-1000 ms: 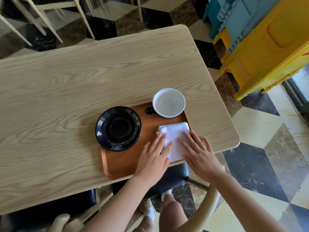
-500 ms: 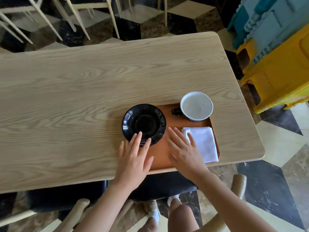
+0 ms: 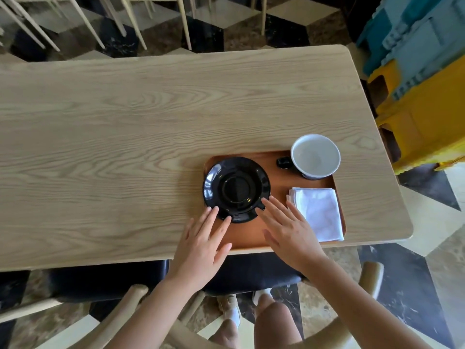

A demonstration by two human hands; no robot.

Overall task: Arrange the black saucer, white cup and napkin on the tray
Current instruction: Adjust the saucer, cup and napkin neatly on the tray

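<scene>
A brown wooden tray (image 3: 276, 183) lies near the table's front right edge. On its left part sits the black saucer (image 3: 236, 188). The white cup (image 3: 315, 156) with a black handle stands at the tray's far right corner. The folded white napkin (image 3: 317, 212) lies at the near right. My left hand (image 3: 201, 244) has its fingers spread, fingertips touching the saucer's near-left rim. My right hand (image 3: 286, 227) is flat and open, fingertips at the saucer's near-right rim, its edge beside the napkin. Neither hand holds anything.
The light wooden table (image 3: 125, 137) stretches far to the left. Yellow and blue plastic crates (image 3: 422, 79) stand on the floor to the right. Chair legs (image 3: 130, 18) stand beyond the far edge, and a dark-seated chair (image 3: 105, 283) is under the near edge.
Both hands left the napkin and moved left to the saucer's near rim. The view shifted, so the tray now appears further right.
</scene>
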